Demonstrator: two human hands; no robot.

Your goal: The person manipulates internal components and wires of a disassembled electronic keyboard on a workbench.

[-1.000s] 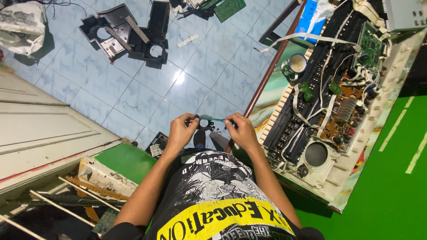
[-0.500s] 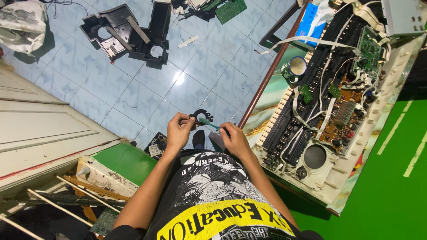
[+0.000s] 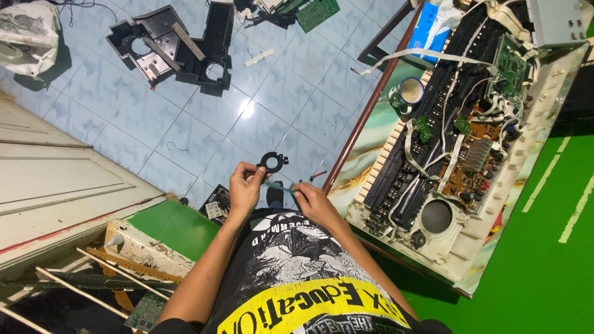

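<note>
The left hand (image 3: 245,188) is raised over the tiled floor (image 3: 185,124), its fingers pinching a black plastic ring (image 3: 272,162) by its lower edge. Just right, the right hand (image 3: 312,203) grips a thin greenish tool (image 3: 278,185); its tip is hard to make out

Bright, even indoor light, sharp focus.
A white glare spot shines on the floor tiles (image 3: 246,110) beyond the hands (image 3: 246,188); wide-angle bending at edges.
</note>
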